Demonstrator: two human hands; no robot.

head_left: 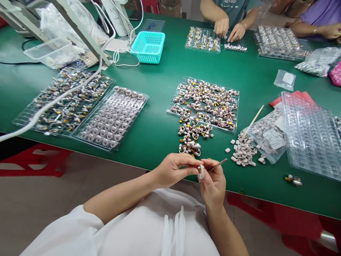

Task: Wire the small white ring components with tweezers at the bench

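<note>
Close to the table's front edge, my left hand (174, 170) and my right hand (215, 183) meet at a small white curved plastic part (201, 172) with a brownish bit inside. Fingers of both hands are closed on it. A thin metal tool (220, 163), its exact kind unclear, also lies in my right hand, its tip pointing up and right. Just beyond my hands is a loose pile of small white parts with yellow and dark red bits (193, 137). Right of my hands sits a heap of small pale plastic caps (243, 151).
Similar parts fill a clear tray (202, 103) ahead. Two loaded trays (110, 117) (66, 99) lie left, under a white cable (66, 93). A turquoise basket (148, 47) stands behind. Right are a bag of caps (269, 133) and clear trays (314, 135). Co-workers' hands (229, 30) work opposite.
</note>
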